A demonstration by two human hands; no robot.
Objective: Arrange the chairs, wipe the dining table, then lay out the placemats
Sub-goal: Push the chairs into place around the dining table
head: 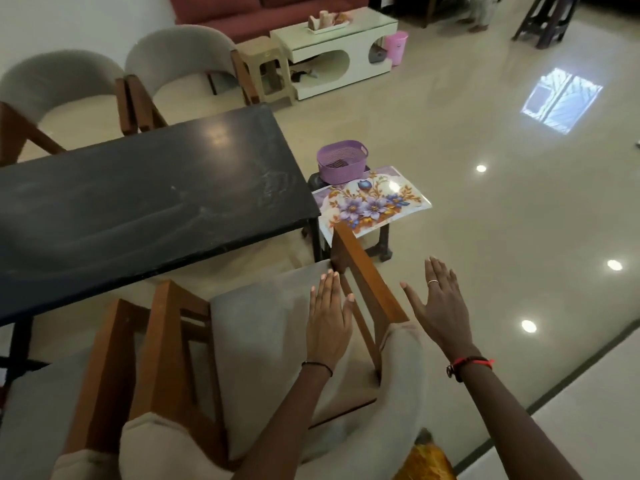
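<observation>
The black dining table (138,199) fills the left half of the view, its top dusty and streaked. Two grey-cushioned wooden chairs (263,341) stand at its near side, a second one (62,393) to the left. My left hand (329,320) hovers open over the right chair's seat. My right hand (440,303) is open, fingers spread, just right of that chair's wooden armrest (363,275). Two more grey chairs (180,60) stand at the far side. Floral placemats (370,202) lie on a dark stool beyond the table's right end.
A purple basket (343,161) sits on the stool beside the placemats. A white coffee table (339,53), a beige plastic stool (266,67), a pink bin (396,46) and a red sofa (263,12) stand farther back. Glossy floor spreads to the right.
</observation>
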